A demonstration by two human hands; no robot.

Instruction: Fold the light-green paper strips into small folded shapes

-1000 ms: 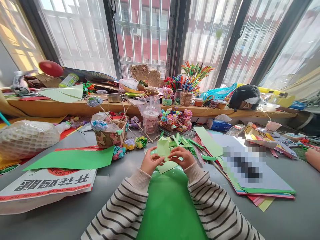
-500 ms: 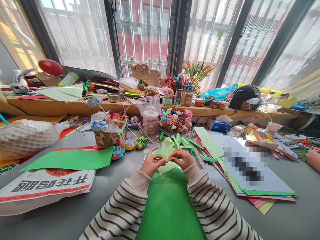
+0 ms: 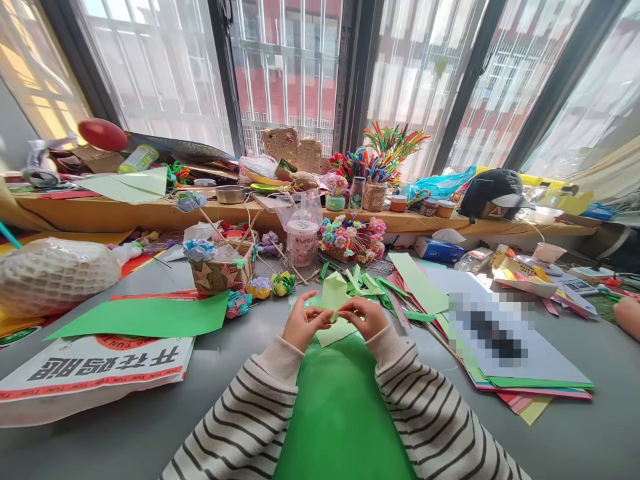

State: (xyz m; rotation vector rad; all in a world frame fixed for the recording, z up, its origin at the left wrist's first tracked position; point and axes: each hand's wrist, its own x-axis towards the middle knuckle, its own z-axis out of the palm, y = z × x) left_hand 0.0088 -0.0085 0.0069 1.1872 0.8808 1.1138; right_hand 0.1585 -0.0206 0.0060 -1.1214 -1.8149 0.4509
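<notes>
Both hands meet at the middle of the table, pinching one folded piece of light green paper (image 3: 334,291). My left hand (image 3: 304,323) has thumb and fingers closed on its lower left side. From the other side, my right hand (image 3: 367,317) grips the lower right edge with its fingertips. The paper's lower end is partly hidden by the fingers. Beneath the hands lies another pale green sheet (image 3: 336,332), on top of a glossy green mat (image 3: 345,407). Cut green paper strips (image 3: 370,283) lie heaped just beyond my right hand.
Left are a green sheet (image 3: 145,315), a printed bag (image 3: 100,367) and a basket (image 3: 220,270) with paper flowers. A lidded cup (image 3: 302,243) stands behind the hands. Stacked paper (image 3: 540,353) lies right, with another person's hand (image 3: 627,317) at the far edge.
My fingertips have shifted slightly on the folded paper, which stays in nearly the same spot. The green sheet at left appears a little farther right.
</notes>
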